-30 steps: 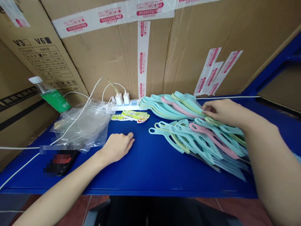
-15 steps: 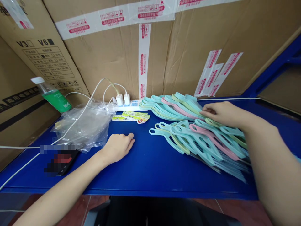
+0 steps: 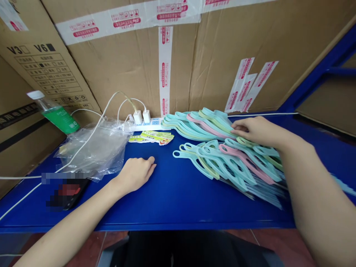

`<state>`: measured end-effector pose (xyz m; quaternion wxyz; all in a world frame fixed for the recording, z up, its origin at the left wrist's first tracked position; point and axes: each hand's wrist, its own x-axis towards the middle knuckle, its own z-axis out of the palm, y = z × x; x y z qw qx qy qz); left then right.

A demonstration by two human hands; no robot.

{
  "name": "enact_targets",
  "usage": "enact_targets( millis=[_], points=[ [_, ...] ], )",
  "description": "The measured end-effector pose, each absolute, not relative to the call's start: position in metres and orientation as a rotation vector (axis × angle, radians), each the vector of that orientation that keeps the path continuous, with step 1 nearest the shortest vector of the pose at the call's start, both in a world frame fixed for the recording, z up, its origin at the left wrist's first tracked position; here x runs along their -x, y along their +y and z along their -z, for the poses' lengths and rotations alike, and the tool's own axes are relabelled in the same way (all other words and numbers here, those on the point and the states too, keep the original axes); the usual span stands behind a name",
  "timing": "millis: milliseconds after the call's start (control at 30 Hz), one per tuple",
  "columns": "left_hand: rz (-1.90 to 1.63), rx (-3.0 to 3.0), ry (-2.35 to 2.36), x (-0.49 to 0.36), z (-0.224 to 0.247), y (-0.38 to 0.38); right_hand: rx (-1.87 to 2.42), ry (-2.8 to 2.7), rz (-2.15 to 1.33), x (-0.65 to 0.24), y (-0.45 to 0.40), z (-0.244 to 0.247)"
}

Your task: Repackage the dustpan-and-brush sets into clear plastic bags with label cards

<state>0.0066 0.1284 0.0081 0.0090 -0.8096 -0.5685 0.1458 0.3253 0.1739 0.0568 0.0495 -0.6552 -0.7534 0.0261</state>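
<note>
My left hand rests on the blue table with its fingers curled in; whatever they may hold is hidden. At the right, my right hand has bent fingers touching the back pile of handled plastic pieces, mostly light blue with some green and pink. What its fingertips pinch is too small to tell. In front of that hand lies a second, fanned pile of similar pieces, with thin grey ends pointing to the lower right.
Clear plastic bags, a phone and a green-labelled bottle are at the left. A power strip with chargers and yellow-green packets lie near the back. Cardboard boxes stand behind.
The whole view has shifted slightly, so things appear further left. My left hand stays on the table and my right hand stays at the back pile, both with nearly the same pose.
</note>
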Motion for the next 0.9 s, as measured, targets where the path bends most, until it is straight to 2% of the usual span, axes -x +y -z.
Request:
enact_targets(
  millis=[267,433,500,600,733,800,900],
  points=[
    [-0.533,2.508,-1.737,-0.009,-0.01,0.127,2.082,-2.21,0.105,-0.321,0.171,-0.057],
    [-0.427,2.49,-1.733,-0.007,-0.012,0.127,2.066,-2.145,0.288,-0.314,0.162,-0.06],
    [-0.24,2.477,-1.745,-0.004,-0.012,0.126,1.889,-2.157,0.377,-0.309,0.157,-0.059],
    [0.283,2.454,-1.686,0.002,-0.013,0.122,1.392,-2.301,0.486,-0.297,0.149,-0.052],
    [0.964,2.304,-1.311,0.009,-0.018,0.119,0.742,-2.405,0.654,-0.272,0.134,-0.039],
    [1.048,2.29,-1.217,0.012,-0.022,0.12,0.588,-2.436,0.69,-0.259,0.125,-0.034],
    [0.948,2.422,-1.379,0.015,-0.026,0.122,0.523,-2.487,0.695,-0.243,0.116,-0.028]
  ],
)
